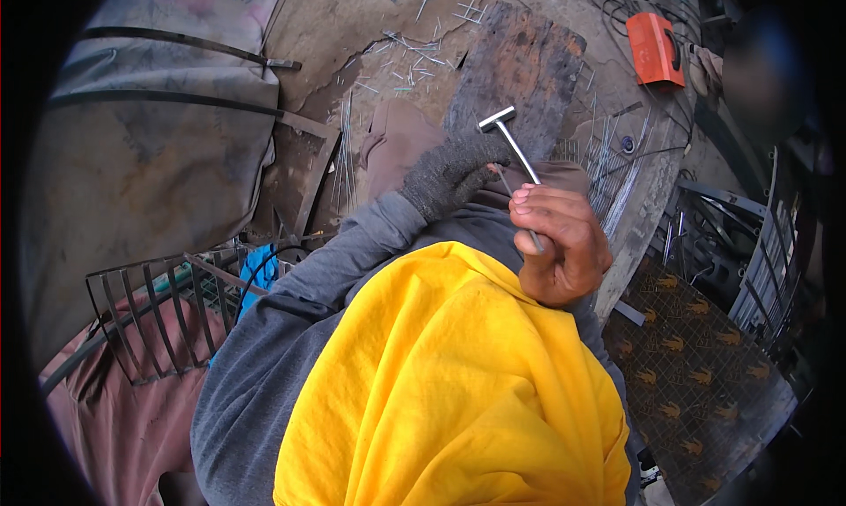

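Note:
My right hand [560,241], bare, grips the lower end of a thin T-shaped metal rod [509,136] and holds it upright in front of me. My left hand [451,173] wears a dark knitted glove, and its fingers close around the rod's stem just under the crossbar. Both hands hover over a rusty dark steel plate [524,52] on the floor. A yellow cloth [449,383] over my chest hides the lower part of my arms.
Short wire offcuts [414,52] lie scattered on the concrete floor. An orange power tool [654,48] with black cables sits at the back right. A black metal grille [159,316] stands at the left, and more metal frames [758,259] at the right.

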Motion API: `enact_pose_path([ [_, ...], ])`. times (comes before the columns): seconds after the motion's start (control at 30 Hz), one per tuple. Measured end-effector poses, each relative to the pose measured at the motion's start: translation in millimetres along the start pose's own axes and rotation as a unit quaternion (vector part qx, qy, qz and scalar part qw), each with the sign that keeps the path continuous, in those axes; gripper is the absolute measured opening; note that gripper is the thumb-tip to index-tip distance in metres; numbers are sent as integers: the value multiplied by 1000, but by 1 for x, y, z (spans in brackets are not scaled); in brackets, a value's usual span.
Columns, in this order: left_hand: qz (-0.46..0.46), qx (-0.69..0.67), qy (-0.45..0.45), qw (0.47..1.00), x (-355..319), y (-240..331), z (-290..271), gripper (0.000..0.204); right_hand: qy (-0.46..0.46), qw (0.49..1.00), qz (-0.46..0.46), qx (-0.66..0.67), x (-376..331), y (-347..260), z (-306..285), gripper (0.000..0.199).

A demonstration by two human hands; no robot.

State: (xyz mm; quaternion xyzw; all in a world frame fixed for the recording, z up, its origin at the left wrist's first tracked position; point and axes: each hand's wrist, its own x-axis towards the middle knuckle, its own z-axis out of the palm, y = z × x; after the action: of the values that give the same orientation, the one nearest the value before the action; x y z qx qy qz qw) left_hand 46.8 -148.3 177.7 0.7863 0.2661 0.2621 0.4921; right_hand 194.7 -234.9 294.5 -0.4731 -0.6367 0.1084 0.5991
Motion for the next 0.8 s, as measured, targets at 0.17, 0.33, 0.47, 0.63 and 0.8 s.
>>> enact_pose_path([
  [0.17,-9,5,22,1000,-4,-2,4,29,-12,1000,3,-3,3,-2,1,14],
  [0.33,-14,-8,21,1000,1,-8,-1,32,-19,1000,3,2,8,-5,4,16],
  [0.47,-66,45,22,997,13,-17,-7,37,3,1000,-5,-8,5,-4,5,19],
  [0.63,-210,169,-105,957,-24,-98,4,36,9,1000,-11,-20,2,-7,1,26],
  [0.8,-155,197,-95,963,-32,-109,3,34,18,999,8,-25,0,-6,-7,25],
])
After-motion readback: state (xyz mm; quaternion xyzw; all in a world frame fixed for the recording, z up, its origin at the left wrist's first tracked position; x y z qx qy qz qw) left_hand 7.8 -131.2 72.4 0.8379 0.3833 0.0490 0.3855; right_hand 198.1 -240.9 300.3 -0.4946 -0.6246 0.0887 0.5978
